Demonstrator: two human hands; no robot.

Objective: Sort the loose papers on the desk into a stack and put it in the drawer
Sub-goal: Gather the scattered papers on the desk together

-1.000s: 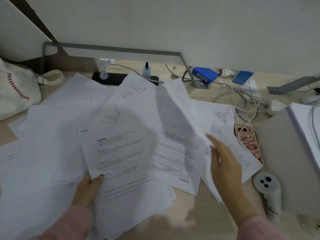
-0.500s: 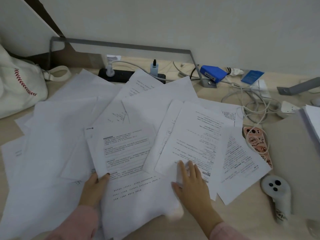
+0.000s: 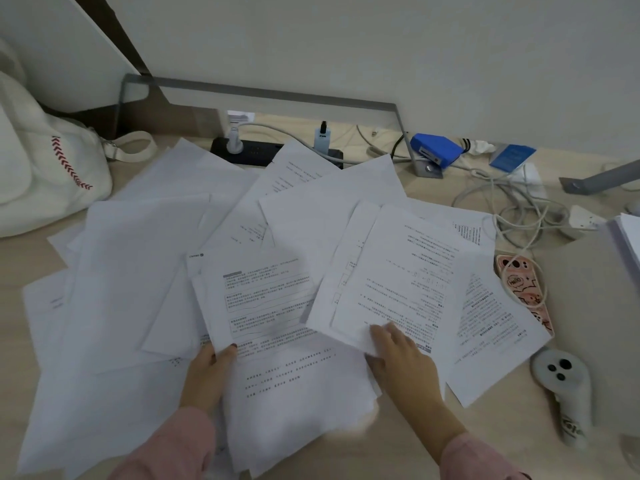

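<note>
Pale wooden worktop (image 3: 346,459) runs along a white wall. At the left we see a white bag (image 3: 52,174). Loose papers (image 3: 138,271) lie spread and overlapping across the middle. Our left hand (image 3: 207,372) grips the lower edge of one printed sheet (image 3: 263,299), thumb on top. Our right hand (image 3: 405,362) lies on another sheet (image 3: 408,271); whether it pinches the corner, we cannot tell. Further right lies a pink phone (image 3: 523,289).

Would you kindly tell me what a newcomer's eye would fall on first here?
A sprawl of loose papers covers most of the desk. At its near edge, the left hand pinches a printed sheet while the right hand rests on another. A white bag with red stitching sits far left, a pink phone at right.
</note>
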